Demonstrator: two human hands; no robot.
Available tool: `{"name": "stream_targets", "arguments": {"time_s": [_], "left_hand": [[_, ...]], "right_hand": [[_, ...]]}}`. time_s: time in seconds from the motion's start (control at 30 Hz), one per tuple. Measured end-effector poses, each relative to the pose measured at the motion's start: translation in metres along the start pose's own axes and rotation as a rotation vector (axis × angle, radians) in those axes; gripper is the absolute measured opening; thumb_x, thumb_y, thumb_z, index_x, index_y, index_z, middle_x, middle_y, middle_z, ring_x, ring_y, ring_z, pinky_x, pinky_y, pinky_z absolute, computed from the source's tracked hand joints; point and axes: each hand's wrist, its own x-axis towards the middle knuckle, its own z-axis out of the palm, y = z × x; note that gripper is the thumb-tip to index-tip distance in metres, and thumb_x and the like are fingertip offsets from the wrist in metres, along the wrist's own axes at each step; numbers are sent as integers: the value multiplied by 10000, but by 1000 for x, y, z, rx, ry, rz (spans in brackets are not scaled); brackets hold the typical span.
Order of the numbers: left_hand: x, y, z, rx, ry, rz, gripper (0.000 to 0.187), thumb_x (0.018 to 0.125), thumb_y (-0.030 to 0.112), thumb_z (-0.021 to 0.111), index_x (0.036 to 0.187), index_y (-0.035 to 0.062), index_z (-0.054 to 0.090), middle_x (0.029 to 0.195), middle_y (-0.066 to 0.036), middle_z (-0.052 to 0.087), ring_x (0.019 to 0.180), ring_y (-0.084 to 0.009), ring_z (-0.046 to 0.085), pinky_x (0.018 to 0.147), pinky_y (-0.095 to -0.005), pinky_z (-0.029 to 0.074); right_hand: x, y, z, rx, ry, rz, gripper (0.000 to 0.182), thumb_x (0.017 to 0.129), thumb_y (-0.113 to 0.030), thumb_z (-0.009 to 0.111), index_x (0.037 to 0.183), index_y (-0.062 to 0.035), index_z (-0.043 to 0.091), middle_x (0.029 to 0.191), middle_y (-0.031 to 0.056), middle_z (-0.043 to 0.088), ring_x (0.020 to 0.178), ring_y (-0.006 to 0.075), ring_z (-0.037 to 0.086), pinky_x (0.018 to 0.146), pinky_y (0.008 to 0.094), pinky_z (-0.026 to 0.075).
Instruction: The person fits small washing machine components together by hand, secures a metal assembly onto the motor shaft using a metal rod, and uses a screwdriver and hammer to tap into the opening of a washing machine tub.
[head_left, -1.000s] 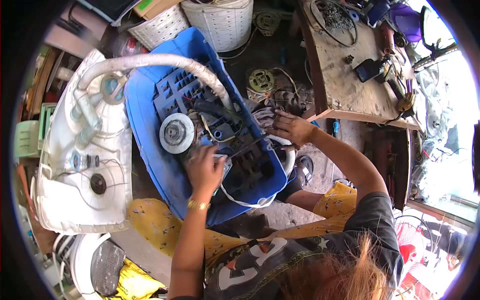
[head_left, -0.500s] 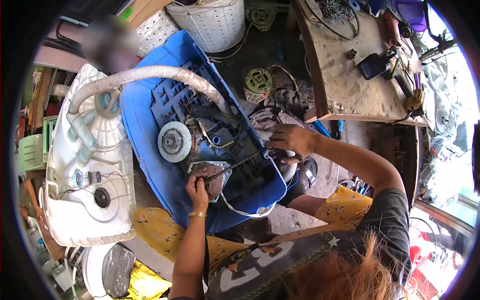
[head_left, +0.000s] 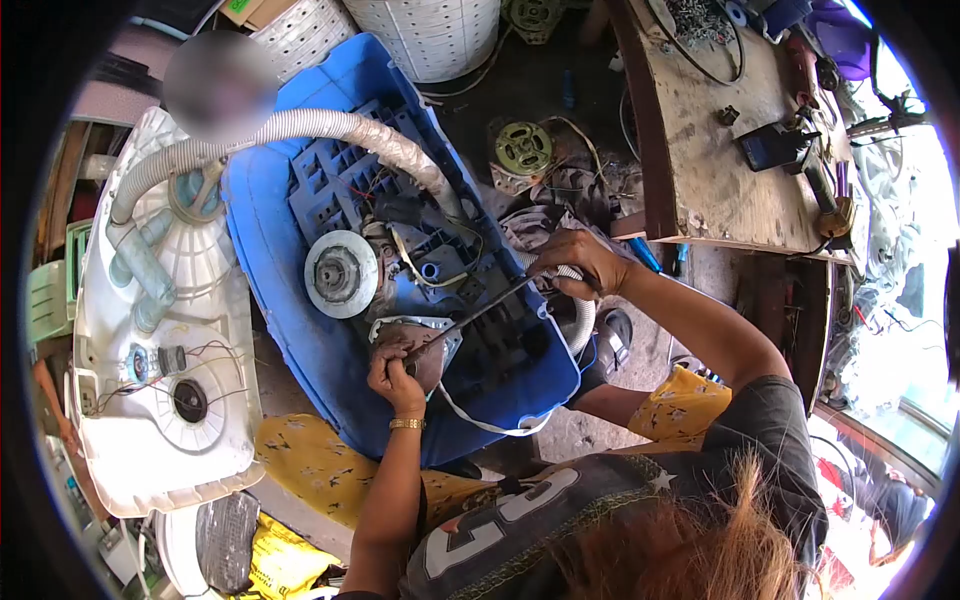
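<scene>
A blue plastic washing machine housing (head_left: 300, 370) lies on its side in front of me, its inner parts showing. A long dark rod (head_left: 490, 305) slants across its near end. My right hand (head_left: 580, 262) grips the upper end of the rod above the housing's right rim, beside a grey corrugated hose (head_left: 583, 325). My left hand (head_left: 397, 375) is closed round the lower end, against a brown motor (head_left: 428, 362) on a metal bracket; its fingertips are partly hidden. Just beyond the motor sits a grey pulley wheel (head_left: 342, 274).
To the left lies a white machine panel (head_left: 200, 420) with pipes and wires. A ribbed drain hose (head_left: 300, 125) arches over the housing. A wooden table (head_left: 700, 180) with tools stands at right. A greenish motor part (head_left: 523, 148) is on the floor. A person (head_left: 220, 90) is at the upper left.
My right hand has risen slightly, tilting the rod more steeply. My left hand stays at the motor. The whole view has shifted a little.
</scene>
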Motion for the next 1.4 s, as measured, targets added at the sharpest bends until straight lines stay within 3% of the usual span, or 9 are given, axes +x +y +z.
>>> {"name": "stream_targets", "arguments": {"time_s": [0.47, 0.6, 0.73, 0.87, 0.97, 1.07, 1.2, 1.37, 1.4], "left_hand": [[9, 4, -18, 150, -296, 98, 140, 777, 19, 499, 799, -22, 631, 801, -111, 665, 751, -205, 620, 712, -315, 478], [10, 20, -30, 246, -437, 100, 160, 806, 101, 571, 897, -16, 630, 918, -128, 657, 855, -241, 610, 772, -332, 465], [7, 35, -36, 345, -363, 287, 286, 820, 177, 605, 1042, -2, 587, 1113, -155, 595, 1042, -315, 537, 918, -400, 406], [-4, 76, -24, 604, -358, 588, 341, 824, 208, 603, 1118, 41, 561, 1221, -148, 523, 1149, -353, 454, 994, -472, 338], [-29, 109, 1, 596, -504, 707, 347, 786, 187, 628, 1111, 76, 575, 1206, -133, 527, 1141, -365, 455, 1006, -482, 316], [-49, 126, 21, 547, -697, 704, 358, 778, 173, 624, 1127, 105, 581, 1261, -111, 499, 1209, -352, 413, 1032, -487, 302], [-59, 128, 41, 454, -736, 629, 382, 787, 153, 619, 1162, 103, 566, 1305, -105, 467, 1238, -362, 386, 1039, -491, 311], [-45, 123, 58, 357, -815, 566, 393, 776, 98, 628, 1162, 87, 553, 1286, -131, 464, 1199, -371, 415, 1013, -473, 351], [-38, 123, 58, 344, -839, 563, 384, 778, 94, 625, 1155, 84, 555, 1275, -134, 472, 1188, -368, 427, 1005, -465, 360]], "right_hand": [[-67, -26, -13, -387, -27, 30, 443, 750, -4, 532, 1190, -48, 563, 1032, 156, 604, 970, 350, 566, 876, 441, 449], [-150, -40, -55, -306, -37, 549, 263, 821, -53, 555, 1069, -18, 637, 968, 206, 648, 905, 363, 608, 840, 406, 470], [-275, -61, -72, 62, 127, 884, 246, 808, -18, 546, 1031, 18, 644, 877, 95, 667, 783, 141, 622, 726, 293, 498], [-402, -77, -79, 669, 459, 1222, 271, 796, -32, 597, 1062, -25, 649, 840, 96, 659, 676, 181, 664, 554, 314, 516], [-437, -72, -58, 574, 657, 1542, 374, 762, -64, 665, 1122, 3, 592, 825, 98, 642, 680, 214, 664, 598, 337, 542], [-374, -83, -51, -191, 543, 1972, 511, 707, -112, 724, 1179, -15, 555, 863, 91, 656, 791, 262, 671, 695, 355, 563], [-323, -50, -49, -879, -447, 1396, 490, 692, -377, 733, 1035, -42, 635, 989, 161, 658, 916, 325, 637, 819, 394, 530], [-168, 36, 22, -447, -216, 663, 331, 872, -315, 523, 934, -7, 628, 934, 204, 647, 967, 377, 607, 825, 457, 483], [-134, 44, 36, -464, -153, 746, 318, 867, -287, 522, 996, -9, 609, 986, 211, 633, 962, 385, 607, 836, 457, 483]]}}
